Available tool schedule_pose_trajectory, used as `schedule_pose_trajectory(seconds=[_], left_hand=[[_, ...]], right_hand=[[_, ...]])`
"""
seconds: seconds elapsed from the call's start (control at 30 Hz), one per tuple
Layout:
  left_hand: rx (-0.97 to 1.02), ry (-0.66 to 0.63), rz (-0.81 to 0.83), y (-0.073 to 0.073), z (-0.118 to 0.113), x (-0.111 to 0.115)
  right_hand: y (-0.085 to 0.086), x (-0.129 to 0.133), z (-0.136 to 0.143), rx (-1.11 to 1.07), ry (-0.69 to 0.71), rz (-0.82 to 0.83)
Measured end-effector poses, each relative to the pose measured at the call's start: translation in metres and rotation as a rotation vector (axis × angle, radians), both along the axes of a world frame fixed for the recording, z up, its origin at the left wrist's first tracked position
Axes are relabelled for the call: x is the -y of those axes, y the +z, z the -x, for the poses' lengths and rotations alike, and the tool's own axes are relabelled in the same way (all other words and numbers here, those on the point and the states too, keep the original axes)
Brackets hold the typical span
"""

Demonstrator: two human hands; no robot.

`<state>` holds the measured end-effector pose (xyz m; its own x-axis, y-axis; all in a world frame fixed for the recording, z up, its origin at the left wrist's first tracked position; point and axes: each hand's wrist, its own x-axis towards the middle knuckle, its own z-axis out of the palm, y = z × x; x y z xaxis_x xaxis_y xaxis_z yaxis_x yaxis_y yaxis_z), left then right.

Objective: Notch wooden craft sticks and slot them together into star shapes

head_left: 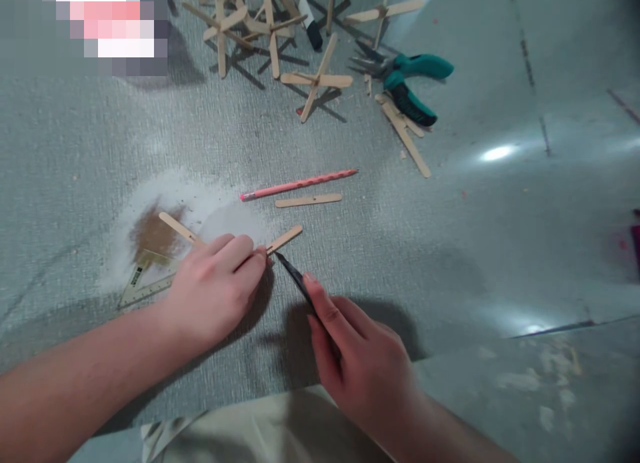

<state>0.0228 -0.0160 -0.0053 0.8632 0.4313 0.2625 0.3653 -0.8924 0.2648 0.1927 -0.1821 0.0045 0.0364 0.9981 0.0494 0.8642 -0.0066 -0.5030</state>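
My left hand (220, 283) is closed on a wooden stick (287, 238), whose right end sticks out past the fingertips and shows a dark slit. My right hand (357, 356) grips a slim black craft knife (296, 276), its tip at the stick beside my left fingertips. Another wooden stick (176, 225) pokes out up and left from behind my left hand; whether the hand holds it too is hidden. Above the hands, a pink pencil (300, 183) lies over a loose stick (309, 201) with a small mark at its middle.
Several crossed-stick pieces (317, 81) stand at the top, near a dark-capped marker (306, 16). Teal-handled pliers (400, 76) lie open beside loose sticks (405, 136). A clear set square (145, 292) rests left of my left hand, by brown dust (153, 235) on the grey surface.
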Motion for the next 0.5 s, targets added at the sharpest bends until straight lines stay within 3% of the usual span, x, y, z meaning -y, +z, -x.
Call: schedule_pose_trajectory(seconds=[0.2,0.5], left_hand=[[0.043,0.042,0.053,0.003,-0.003,0.000],[0.037,-0.001,0.085,0.002,-0.001,0.000]], right_hand=[[0.007,-0.002,-0.002,0.000,0.009,0.018],[0.012,-0.005,-0.001,0.022,0.020,0.054]])
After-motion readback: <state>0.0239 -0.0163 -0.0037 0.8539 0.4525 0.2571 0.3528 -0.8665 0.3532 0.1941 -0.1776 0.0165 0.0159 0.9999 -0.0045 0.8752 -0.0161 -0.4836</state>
